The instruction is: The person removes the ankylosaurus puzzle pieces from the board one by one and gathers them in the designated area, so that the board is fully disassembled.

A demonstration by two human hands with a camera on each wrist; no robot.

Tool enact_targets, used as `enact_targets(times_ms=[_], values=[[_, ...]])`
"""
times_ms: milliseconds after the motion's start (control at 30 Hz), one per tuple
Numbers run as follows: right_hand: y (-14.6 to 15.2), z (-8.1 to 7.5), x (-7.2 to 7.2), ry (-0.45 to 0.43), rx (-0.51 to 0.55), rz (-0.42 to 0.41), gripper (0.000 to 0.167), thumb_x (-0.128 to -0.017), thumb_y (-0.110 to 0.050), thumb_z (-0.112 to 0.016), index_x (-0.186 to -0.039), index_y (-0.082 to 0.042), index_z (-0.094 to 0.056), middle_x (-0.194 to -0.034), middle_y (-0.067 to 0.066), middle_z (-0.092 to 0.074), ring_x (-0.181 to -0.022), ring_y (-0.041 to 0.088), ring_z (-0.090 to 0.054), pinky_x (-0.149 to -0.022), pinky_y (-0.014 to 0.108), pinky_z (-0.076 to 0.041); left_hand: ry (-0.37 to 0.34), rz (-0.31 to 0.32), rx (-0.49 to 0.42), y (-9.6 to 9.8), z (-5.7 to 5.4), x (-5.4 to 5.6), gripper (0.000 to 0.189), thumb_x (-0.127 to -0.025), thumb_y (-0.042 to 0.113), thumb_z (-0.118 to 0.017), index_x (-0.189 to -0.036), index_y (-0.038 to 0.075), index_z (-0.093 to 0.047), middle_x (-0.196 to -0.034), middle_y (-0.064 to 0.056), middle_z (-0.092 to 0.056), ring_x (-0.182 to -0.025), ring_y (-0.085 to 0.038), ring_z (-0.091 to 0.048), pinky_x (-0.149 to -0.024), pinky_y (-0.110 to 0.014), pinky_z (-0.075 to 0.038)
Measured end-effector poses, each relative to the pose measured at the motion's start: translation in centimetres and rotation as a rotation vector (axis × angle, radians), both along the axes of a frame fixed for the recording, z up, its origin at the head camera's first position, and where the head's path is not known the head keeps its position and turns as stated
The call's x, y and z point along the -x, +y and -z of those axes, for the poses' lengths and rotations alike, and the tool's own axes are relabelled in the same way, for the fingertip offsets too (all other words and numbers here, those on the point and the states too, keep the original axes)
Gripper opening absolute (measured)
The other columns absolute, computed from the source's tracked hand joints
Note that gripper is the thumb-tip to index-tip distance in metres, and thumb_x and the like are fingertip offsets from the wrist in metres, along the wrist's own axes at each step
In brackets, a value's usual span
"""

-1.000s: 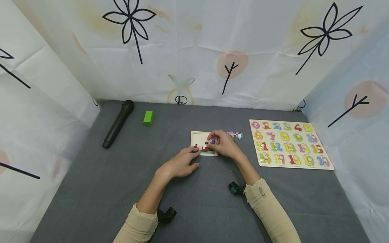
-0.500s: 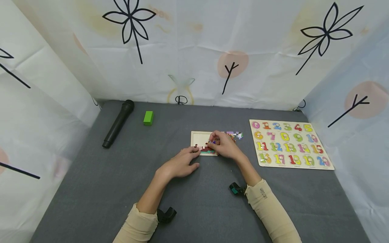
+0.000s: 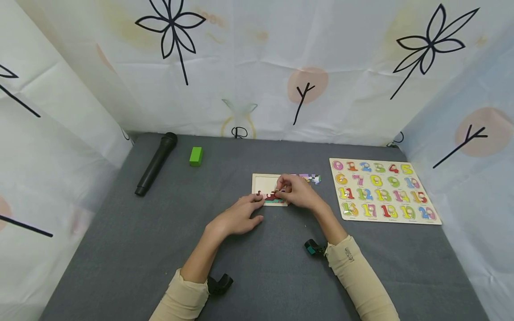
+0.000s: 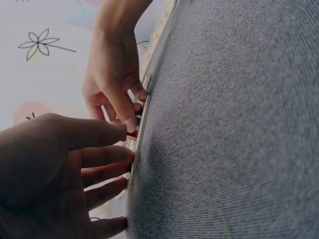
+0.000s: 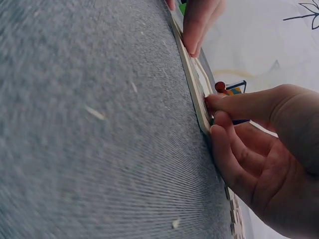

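A small wooden jigsaw tray (image 3: 265, 182) lies at mid-table, with brown and teal jigsaw pieces (image 3: 275, 200) fitted along its near side. My left hand (image 3: 237, 216) rests at the tray's near left corner, fingers extended and fingertips on the rim. Over the right part of the tray, my right hand (image 3: 299, 191) pinches a jigsaw piece between thumb and fingers. That colourful jigsaw piece (image 5: 233, 89) stands tilted up from the tray in the right wrist view, partly hidden by the thumb. In the left wrist view, the right hand's fingertips are right at the tray.
Loose purple and white jigsaw pieces (image 3: 313, 178) lie just beyond the right hand. A wooden number board (image 3: 385, 191) is at the right. Back left are a black microphone (image 3: 154, 167) and a green block (image 3: 196, 156). A patterned cloth (image 3: 257, 67) hangs behind the table.
My right hand has shifted slightly right and toward me, and the piece in its fingers has turned so less of its face shows. The left hand stays put.
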State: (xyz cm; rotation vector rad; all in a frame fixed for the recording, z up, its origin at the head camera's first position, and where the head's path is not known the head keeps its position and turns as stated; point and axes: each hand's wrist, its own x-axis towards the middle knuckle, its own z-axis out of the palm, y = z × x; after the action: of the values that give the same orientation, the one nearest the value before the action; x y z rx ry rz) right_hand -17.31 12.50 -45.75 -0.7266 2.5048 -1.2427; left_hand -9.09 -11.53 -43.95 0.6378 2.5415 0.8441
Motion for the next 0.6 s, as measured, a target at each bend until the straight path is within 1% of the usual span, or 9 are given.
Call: enact_targets(times_ms=[133, 233, 367, 500, 600], values=[[-0.18, -0.02, 0.01, 0.005, -0.031, 0.01, 0.01, -0.097, -0.003, -0.078, -0.1, -0.003, -0.069, -0.089, 0.014, -0.075, -0.056, 0.007, -0.052, -0.054, 0.023, -0.044, 0.0, -0.001, -0.007, 0.02, 0.07, -0.02, 0.058, -0.109, 0.018, -0.064, -0.16, -0.005, -0.048, -0.172, -0.021, -0.042, -0.164, -0.04, -0.035, -0.135, -0.063, -0.023], [-0.3, 0.03, 0.0, 0.011, -0.052, 0.036, 0.01, -0.098, -0.005, -0.077, -0.104, -0.004, -0.069, -0.097, 0.015, -0.077, -0.057, 0.008, -0.052, -0.055, 0.023, -0.044, -0.005, -0.003, -0.003, 0.05, 0.08, 0.0, 0.058, -0.109, 0.019, -0.063, -0.16, -0.005, -0.047, -0.173, -0.02, -0.041, -0.164, -0.04, -0.034, -0.136, -0.063, -0.023], [-0.45, 0.03, 0.0, 0.023, -0.067, 0.05, 0.011, -0.099, -0.006, -0.075, -0.107, -0.004, -0.068, -0.098, 0.017, -0.078, -0.058, 0.008, -0.051, -0.055, 0.024, -0.042, -0.015, -0.006, 0.007, 0.07, -0.03, 0.03, 0.058, -0.11, 0.02, -0.062, -0.162, -0.002, -0.046, -0.174, -0.018, -0.04, -0.166, -0.038, -0.033, -0.137, -0.06, -0.021], [-0.38, 0.07, -0.01, 0.024, -0.032, 0.044, 0.013, -0.1, -0.005, -0.073, -0.111, -0.002, -0.068, -0.095, 0.017, -0.078, -0.057, 0.009, -0.051, -0.054, 0.024, -0.042, -0.017, -0.011, 0.015, 0.05, -0.04, 0.04, 0.058, -0.111, 0.021, -0.062, -0.162, -0.001, -0.046, -0.174, -0.017, -0.04, -0.166, -0.036, -0.033, -0.137, -0.059, -0.021], [0.02, 0.25, -0.07, -0.005, 0.02, 0.042, 0.018, -0.102, -0.006, -0.072, -0.118, 0.0, -0.067, -0.094, 0.018, -0.077, -0.056, 0.008, -0.052, -0.053, 0.024, -0.044, -0.015, -0.008, 0.019, 0.04, 0.05, 0.07, 0.058, -0.111, 0.021, -0.062, -0.162, -0.001, -0.046, -0.174, -0.017, -0.04, -0.166, -0.036, -0.033, -0.137, -0.059, -0.022]])
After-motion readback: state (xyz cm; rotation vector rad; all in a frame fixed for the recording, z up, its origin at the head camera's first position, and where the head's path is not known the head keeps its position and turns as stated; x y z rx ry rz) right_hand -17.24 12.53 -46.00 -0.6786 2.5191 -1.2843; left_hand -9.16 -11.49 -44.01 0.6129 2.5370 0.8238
